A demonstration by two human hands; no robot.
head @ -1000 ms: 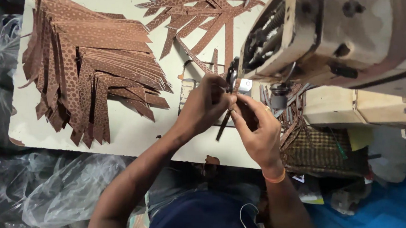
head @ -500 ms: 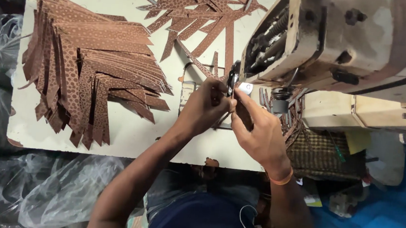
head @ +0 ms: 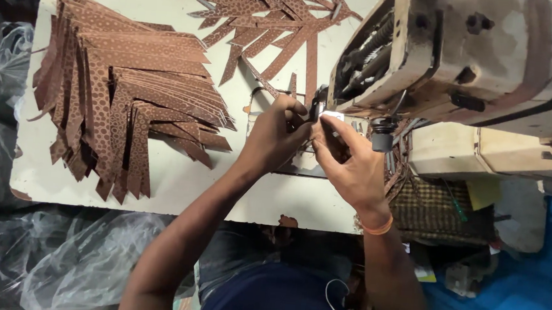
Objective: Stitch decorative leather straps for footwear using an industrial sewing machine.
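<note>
Both hands are meeting at the sewing machine needle area on the white desk. The left hand and right hand are pinching a dark brown strip with narrowed fingers. A fanned pile of patterned brown strips is lying well left.

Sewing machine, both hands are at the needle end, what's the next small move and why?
Probably ease the piece under the sewing machine: left hand and right hand pinch something small at its needle end, too hidden to identify.
</note>
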